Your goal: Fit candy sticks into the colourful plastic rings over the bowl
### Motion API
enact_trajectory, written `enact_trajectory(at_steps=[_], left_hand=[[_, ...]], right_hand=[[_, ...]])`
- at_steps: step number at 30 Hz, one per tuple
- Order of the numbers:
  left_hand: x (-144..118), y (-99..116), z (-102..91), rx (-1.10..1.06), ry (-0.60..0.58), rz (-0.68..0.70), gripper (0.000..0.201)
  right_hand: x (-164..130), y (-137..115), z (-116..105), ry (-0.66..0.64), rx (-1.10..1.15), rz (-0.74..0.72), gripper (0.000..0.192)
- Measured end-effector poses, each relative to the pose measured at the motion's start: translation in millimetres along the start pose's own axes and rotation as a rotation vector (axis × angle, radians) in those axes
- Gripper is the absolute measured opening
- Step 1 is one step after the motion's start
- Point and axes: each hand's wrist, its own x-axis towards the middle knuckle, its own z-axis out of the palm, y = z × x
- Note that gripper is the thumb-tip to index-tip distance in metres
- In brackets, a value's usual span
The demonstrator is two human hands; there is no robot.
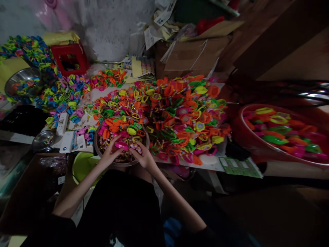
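A metal bowl [147,138] in front of my lap holds plastic toy watches in pink, orange, green and yellow, with small striped pieces among them. Above its middle, my left hand [111,151] pinches a bright pink toy watch [121,145] between thumb and fingers. Close to the watch's right side, my right hand [143,157] is closed at the fingertips around a small striped, wrapped-looking piece [136,148]. Whether that piece touches the watch is too small to tell. A large heap of similar toy watches [183,111] lies directly right of the bowl.
A red basin [243,120] of toy watches stands far right. On the left are a red stool [69,56], a metal bowl [10,87], a smaller metal dish [38,145], a white power strip [62,124] and blue-green plastic pieces. Behind the heap sits a cardboard box [192,56].
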Motion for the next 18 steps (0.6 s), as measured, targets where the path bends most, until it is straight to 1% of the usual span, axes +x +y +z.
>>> enact_trajectory(at_steps=[3,5,7,9,11,13,16,18], left_hand=[[-1,6,-1.7,-0.132,0.021,-0.118,0.029],[-2,8,-2.3,-0.153,0.006,-0.139,0.027],[-3,10,-1.7,-0.081,-0.041,-0.108,0.026],[-5,13,-0.1,0.007,-0.080,-0.044,0.025],[-7,16,2.7,0.080,-0.094,0.012,0.026],[-10,18,5.7,0.181,-0.074,0.038,0.028],[-14,17,7.6,0.378,0.012,0.048,0.025],[-15,16,5.6,0.502,0.050,0.090,0.025]], right_hand=[[-2,-5,-3,-0.007,0.009,-0.029,0.037],[-4,-8,-5,-0.025,-0.004,-0.058,0.035],[-6,-10,-4,-0.019,-0.022,-0.068,0.034],[-8,-13,-3,-0.009,-0.041,-0.062,0.034],[-9,-15,-2,-0.018,-0.071,-0.063,0.035],[-9,-17,-2,-0.044,-0.112,-0.086,0.033],[-9,-19,-4,-0.103,-0.144,-0.137,0.029],[-9,-21,-7,-0.092,-0.150,-0.160,0.030]])
